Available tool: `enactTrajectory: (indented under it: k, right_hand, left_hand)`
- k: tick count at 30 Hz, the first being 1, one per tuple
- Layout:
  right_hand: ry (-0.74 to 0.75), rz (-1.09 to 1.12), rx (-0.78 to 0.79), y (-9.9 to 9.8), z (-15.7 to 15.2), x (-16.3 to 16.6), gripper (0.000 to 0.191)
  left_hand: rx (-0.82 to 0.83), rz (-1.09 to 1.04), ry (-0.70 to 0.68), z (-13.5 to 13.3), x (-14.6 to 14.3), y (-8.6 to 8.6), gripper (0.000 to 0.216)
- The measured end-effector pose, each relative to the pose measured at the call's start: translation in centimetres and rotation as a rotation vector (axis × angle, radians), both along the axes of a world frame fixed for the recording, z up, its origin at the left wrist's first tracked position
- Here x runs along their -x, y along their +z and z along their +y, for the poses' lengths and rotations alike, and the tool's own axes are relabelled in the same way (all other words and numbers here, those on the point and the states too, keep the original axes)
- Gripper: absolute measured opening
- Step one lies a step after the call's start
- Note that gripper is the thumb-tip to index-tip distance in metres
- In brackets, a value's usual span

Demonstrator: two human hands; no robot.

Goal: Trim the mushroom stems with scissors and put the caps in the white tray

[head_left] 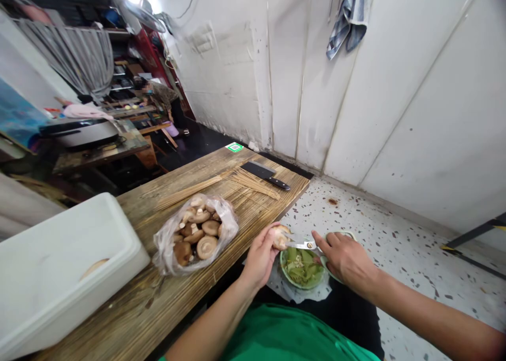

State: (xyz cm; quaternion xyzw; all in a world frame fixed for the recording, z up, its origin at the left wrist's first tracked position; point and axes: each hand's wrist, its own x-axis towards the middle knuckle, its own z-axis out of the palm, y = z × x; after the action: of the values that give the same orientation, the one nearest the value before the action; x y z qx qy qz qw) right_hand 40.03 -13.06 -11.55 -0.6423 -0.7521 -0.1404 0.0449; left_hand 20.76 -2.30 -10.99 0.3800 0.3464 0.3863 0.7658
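Note:
My left hand [261,253] is closed on a mushroom [281,237], its pale underside turned to the right. In my right hand [348,258] is a pair of scissors [304,245] with pale green handles, fingers wrapped through the loops. The blades meet the mushroom near its stem. Below both hands sits a round bowl [294,284] with green leafy scraps [302,266] in it. To the left on the wooden table [182,298], a clear plastic bag [164,250] lies open with several brown mushrooms [206,247] inside.
A white tub [126,234] stands at the table's left, with one pale brown piece inside. Wooden skewers [253,183] and a black cleaver [259,169] lie toward the far end. A bent-over person [162,95] is in the background. A white wall [308,87] rises ahead.

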Motion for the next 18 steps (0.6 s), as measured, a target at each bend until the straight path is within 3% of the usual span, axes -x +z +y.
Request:
enactTrajectory:
  k: [6,10,15,18]
  right_hand:
    - [0.094,-0.046,0.060,-0.5,0.0,-0.3,0.039]
    - [0.137,-0.107,0.065,-1.5,0.0,-0.8,0.013]
    - [0.162,-0.174,-0.014,-1.1,-0.1,-2.6,0.032]
    - [0.082,-0.133,-0.111,0.1,-1.0,-3.8,0.025]
  left_hand:
    - [0.059,0.021,-0.019,-0.5,0.3,-0.7,0.045]
    - [0.135,0.013,-0.051,-0.6,0.2,-1.6,0.039]
    - [0.314,0.027,-0.115,0.3,0.5,-2.6,0.028]
    - [0.363,0.061,-0.088,0.9,0.8,-2.8,0.025]
